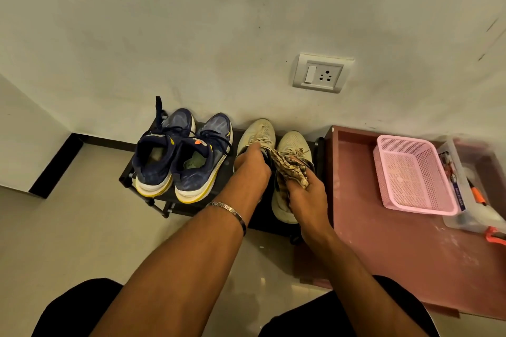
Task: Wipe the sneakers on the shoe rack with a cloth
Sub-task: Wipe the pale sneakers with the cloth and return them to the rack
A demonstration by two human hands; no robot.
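A low black shoe rack [126,176] stands against the wall. On its left sit two navy sneakers [178,156] with white and yellow soles, heels toward me. On its right are two cream sneakers. My left hand [253,168] grips the left cream sneaker [258,131] at its opening, covering its heel. My right hand [308,197] holds a crumpled patterned cloth [290,169] pressed against the tongue and laces of the right cream sneaker [294,142]. A metal bangle circles my left wrist.
A reddish-brown table [383,241] adjoins the rack on the right, carrying a pink mesh basket [413,175] and a clear plastic box [465,191]. A wall socket [320,74] sits above the cream shoes. Tiled floor [82,227] spreads left; my knees fill the bottom edge.
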